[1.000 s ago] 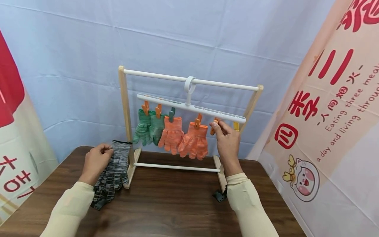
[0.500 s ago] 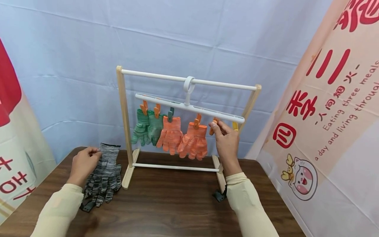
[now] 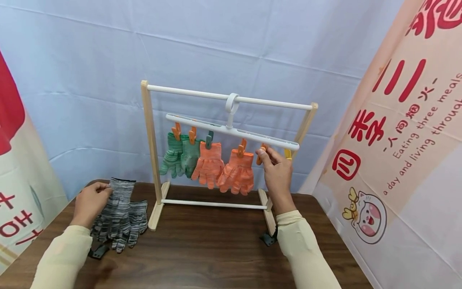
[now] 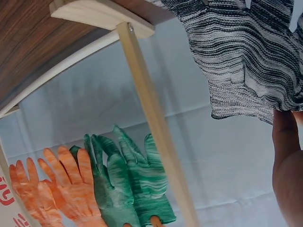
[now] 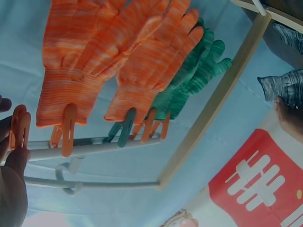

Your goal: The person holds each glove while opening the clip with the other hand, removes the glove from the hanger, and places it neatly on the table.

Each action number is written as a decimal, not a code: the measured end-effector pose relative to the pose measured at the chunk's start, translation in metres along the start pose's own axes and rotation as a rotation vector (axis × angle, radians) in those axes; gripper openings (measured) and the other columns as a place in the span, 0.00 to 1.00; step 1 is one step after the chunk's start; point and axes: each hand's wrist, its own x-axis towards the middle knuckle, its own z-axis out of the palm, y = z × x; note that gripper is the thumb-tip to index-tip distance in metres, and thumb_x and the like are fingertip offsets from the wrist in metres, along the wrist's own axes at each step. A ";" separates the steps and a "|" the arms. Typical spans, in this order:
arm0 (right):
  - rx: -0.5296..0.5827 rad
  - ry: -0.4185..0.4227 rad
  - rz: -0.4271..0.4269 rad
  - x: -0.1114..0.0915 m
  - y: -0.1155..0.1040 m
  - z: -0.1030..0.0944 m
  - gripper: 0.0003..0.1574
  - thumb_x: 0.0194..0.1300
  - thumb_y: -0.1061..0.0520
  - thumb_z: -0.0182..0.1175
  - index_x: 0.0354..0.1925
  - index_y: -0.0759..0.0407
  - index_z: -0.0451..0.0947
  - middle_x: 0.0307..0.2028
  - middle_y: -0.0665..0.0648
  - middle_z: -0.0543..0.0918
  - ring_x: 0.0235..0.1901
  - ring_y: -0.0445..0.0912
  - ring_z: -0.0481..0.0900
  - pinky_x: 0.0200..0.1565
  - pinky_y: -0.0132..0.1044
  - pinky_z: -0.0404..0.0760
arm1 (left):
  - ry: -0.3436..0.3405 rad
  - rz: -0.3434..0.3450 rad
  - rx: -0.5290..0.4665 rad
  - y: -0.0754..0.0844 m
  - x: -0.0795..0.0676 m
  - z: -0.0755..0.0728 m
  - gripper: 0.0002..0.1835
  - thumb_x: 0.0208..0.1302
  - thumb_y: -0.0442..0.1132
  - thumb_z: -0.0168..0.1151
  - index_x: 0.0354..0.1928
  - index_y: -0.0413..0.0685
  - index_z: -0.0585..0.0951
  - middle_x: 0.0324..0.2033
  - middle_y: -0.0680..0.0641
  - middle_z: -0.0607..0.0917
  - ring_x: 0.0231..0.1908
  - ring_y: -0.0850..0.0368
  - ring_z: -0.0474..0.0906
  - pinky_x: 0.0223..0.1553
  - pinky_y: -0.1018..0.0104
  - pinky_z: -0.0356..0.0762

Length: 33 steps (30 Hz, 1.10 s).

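My left hand pinches the cuff of a grey-and-black striped knit glove, fingers downward, left of the rack. A second striped glove shows behind its right edge, low by the table. In the left wrist view the thumb presses on the striped cuff. My right hand pinches an orange clothespin on the white hanger; no glove is in that clothespin. Two orange gloves and two green gloves hang from the hanger by clothespins.
The hanger hooks over the top rod of a wooden rack on a brown table. A yellow clothespin sits at the hanger's right end. Pale cloth is behind, with a printed banner at the right.
My left hand has moved left, away from the rack post, carrying the striped glove; the second striped glove has come into sight behind it. My right hand stays on the clothespin.
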 end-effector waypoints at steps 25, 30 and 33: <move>0.013 0.005 -0.011 -0.002 -0.002 -0.002 0.16 0.61 0.54 0.61 0.44 0.62 0.82 0.32 0.65 0.84 0.37 0.48 0.80 0.34 0.27 0.73 | -0.035 -0.059 0.051 -0.029 0.001 0.005 0.27 0.68 0.48 0.44 0.56 0.31 0.70 0.50 0.28 0.72 0.43 0.33 0.70 0.29 0.52 0.68; 0.005 -0.004 -0.008 -0.003 -0.005 -0.002 0.18 0.61 0.52 0.60 0.45 0.62 0.81 0.32 0.64 0.84 0.37 0.48 0.81 0.35 0.28 0.73 | -0.061 -0.086 0.047 -0.036 0.002 0.007 0.27 0.68 0.48 0.43 0.56 0.30 0.69 0.51 0.28 0.71 0.44 0.32 0.69 0.28 0.55 0.67; 0.002 -0.001 -0.001 -0.002 -0.001 -0.002 0.18 0.61 0.52 0.61 0.45 0.62 0.81 0.34 0.62 0.84 0.38 0.47 0.81 0.35 0.28 0.73 | -0.065 -0.100 0.049 -0.040 0.001 0.009 0.26 0.68 0.47 0.43 0.56 0.30 0.69 0.51 0.28 0.71 0.44 0.32 0.69 0.27 0.56 0.66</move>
